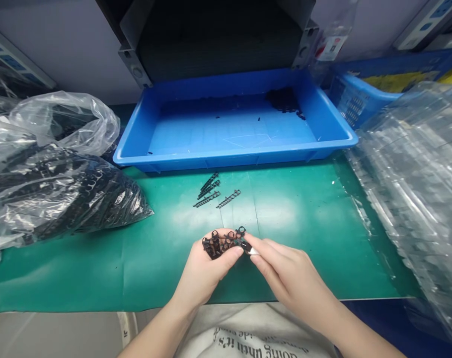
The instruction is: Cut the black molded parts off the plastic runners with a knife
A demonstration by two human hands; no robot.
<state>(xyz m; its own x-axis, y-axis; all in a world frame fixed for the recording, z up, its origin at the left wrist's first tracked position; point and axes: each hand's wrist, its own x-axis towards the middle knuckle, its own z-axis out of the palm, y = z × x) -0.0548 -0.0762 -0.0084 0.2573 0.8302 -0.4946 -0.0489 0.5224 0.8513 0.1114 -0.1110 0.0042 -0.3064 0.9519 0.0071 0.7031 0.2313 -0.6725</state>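
My left hand [207, 266] is closed around a bunch of black plastic parts [215, 244] with ring-shaped ends, which stick up past its fingers. Its thumb presses against the parts from the near side. Close beside it, my right hand [285, 263] pinches a small black piece with a white end [247, 247]; I cannot make out exactly what it is. One ring-ended part [241, 232] stands up at the right fingertips, touching or nearly touching them. Just beyond both hands, several black ladder-like strips [208, 191] lie on the green mat [293, 214].
Behind the mat stands a blue tray [218, 161] holding a pile of small black pieces [283, 101]. Clear bags of black parts [73, 191] sit at left. Stacked clear plastic trays [415, 199], a blue basket [363, 92] and a bottle [332, 47] are at right.
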